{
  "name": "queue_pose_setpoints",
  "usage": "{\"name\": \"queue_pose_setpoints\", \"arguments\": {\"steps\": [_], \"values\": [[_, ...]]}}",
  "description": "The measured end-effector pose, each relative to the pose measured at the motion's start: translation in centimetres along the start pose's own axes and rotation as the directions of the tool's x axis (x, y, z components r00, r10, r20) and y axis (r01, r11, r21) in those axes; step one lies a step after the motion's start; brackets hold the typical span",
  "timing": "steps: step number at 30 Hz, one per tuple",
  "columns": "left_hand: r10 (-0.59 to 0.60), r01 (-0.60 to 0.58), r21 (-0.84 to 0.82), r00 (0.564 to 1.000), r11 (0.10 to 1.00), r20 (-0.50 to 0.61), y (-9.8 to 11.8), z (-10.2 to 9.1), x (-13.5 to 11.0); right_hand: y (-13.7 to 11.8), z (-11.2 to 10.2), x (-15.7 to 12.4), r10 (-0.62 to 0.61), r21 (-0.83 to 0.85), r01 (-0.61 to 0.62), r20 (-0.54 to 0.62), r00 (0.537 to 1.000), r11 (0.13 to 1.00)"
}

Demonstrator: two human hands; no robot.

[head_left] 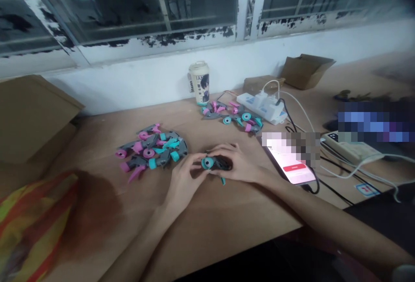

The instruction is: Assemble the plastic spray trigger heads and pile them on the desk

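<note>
A grey trigger sprayer head (208,163) with a teal collar is between my two hands, just above the table. The fingers of my left hand (185,175) pinch at its collar end. My right hand (240,164) curls round its grey body, hiding much of it; a teal tip shows below. To the left lies a pile of similar sprayer heads (162,154), grey with pink or teal parts. Beyond my hands is a second group of sprayer heads (238,117), also pink, teal and grey.
A coffee cup (199,84) stands by the wall. Right of it are a power strip (264,108) with cables, a lit phone (288,161) and a power bank (353,149). Cardboard boxes (35,117) flank the table, with a red-yellow bag (35,225) at the front left.
</note>
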State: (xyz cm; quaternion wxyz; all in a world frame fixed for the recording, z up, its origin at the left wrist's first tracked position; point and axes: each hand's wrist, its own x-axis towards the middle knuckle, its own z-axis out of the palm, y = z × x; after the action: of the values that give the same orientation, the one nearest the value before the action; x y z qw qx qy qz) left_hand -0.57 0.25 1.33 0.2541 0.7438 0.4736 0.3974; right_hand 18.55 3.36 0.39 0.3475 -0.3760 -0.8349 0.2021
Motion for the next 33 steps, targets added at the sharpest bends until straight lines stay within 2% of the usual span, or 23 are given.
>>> {"name": "queue_pose_setpoints", "arguments": {"steps": [5,10,14,17,24,33], "values": [[-0.1,0.109,-0.207,0.993,0.972,0.055,-0.6,0.4,-0.1,0.3,0.4,-0.1,-0.026,-0.044,0.025,-0.036,0.999,0.999],[-0.175,0.2,-0.358,0.979,0.912,0.1,-1.0,0.5,0.1,0.7,0.7,-0.1,-0.046,-0.015,0.046,-0.053,0.998,0.999],[-0.195,0.214,-0.35,0.977,0.912,0.092,-1.3,0.7,0.2,0.5,0.9,-0.1,-0.08,0.093,0.082,-0.025,0.996,0.992],[-0.215,0.247,-0.333,0.968,0.91,0.131,-1.4,0.9,0.3,0.6,1.1,-0.1,-0.106,0.188,0.104,0.002,0.994,0.977],[-0.23,0.276,-0.378,0.959,0.884,0.163,-1.4,0.9,0.6,0.7,1.5,-0.2,-0.114,0.237,0.121,-0.044,0.993,0.964],[-0.246,0.288,-0.45,0.958,0.845,0.15,-0.9,1.4,0.8,0.8,2.0,-0.3,-0.146,0.065,0.15,-0.068,0.987,0.987]]}}
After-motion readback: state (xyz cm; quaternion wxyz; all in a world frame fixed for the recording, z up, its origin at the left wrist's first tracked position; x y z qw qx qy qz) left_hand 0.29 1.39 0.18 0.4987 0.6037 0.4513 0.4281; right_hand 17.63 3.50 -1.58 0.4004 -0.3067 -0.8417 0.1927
